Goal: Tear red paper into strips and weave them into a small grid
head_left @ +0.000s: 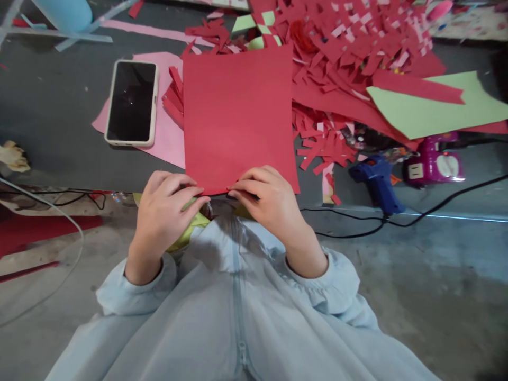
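A large red sheet of paper (240, 116) lies flat in front of me, its near edge reaching the table's front edge. My left hand (169, 203) pinches that near edge close to its left corner, thumb below and fingers on top. Right of it, my right hand (265, 193) pinches the same edge near its middle, fingers bent. A short gap separates the two sets of fingertips. Under the sheet's left side shows a pink sheet of paper (169, 127), with a phone (132, 103) resting on it, dark screen up.
Cut red paper strips (329, 145) heap up behind and right of the sheet. A green paper piece (432, 116) lies at the right, near a blue glue gun (377, 182) and a purple power socket (434, 161). Black cables (428, 211) hang along the front edge. A light-blue container (67, 13) stands back left.
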A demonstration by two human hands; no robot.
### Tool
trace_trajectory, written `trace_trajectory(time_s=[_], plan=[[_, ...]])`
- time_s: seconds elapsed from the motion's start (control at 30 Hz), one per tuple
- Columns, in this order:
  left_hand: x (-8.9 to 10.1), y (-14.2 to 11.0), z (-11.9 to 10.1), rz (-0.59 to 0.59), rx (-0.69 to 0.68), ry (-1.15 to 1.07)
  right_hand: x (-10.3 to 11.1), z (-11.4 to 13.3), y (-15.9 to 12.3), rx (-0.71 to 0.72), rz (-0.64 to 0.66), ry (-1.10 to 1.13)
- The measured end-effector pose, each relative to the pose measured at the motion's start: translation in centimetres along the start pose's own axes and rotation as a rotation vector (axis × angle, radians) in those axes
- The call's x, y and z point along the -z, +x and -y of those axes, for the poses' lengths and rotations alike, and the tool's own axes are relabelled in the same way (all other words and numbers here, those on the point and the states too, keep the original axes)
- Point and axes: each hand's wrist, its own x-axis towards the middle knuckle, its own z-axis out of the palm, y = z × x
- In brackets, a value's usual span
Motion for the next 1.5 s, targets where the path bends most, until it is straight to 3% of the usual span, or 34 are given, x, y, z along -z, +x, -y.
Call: trace_trajectory(time_s=[0.07, 0.2, 0.47, 0.73, 0.87, 1.1, 1.33, 1.5], plan=[[-0.1, 0.1, 0.4, 0.011, 0.002, -0.021, 0.1, 0.1, 0.2, -0.038, 0.015, 0.036], [-0.1, 0.2, 1.1, 0.05, -0.141, 0.073, 0.5, 0.3, 0.7, -0.088, 0.05, 0.059], [0.3, 0.4, -0.5, 0.056, -0.222, 0.401, 1.3, 0.6, 1.3, -0.156, 0.13, 0.09], [0.1, 0.8, -0.4, 0.007, -0.27, 0.429, 1.8, 0.9, 2.2, -0.229, 0.244, 0.029], [0.0, 0.9, -0.5, 0.007, -0.226, 0.422, 2.1, 1.2, 2.9, -0.279, 0.304, -0.04], [-0.4, 0.8, -1.2, -0.045, 0.001, 0.334, 2.7, 1.6, 4.5, -0.294, 0.454, -0.191], [-0.1, 1.1, -0.8, -0.067, -0.124, 0.388, 3.1, 1.4, 5.6, -0.227, 0.584, -0.26], [0.2, 1.5, -0.7, -0.025, -0.085, 0.387, 3.6, 1.9, 5.9, -0.208, 0.643, -0.294]])
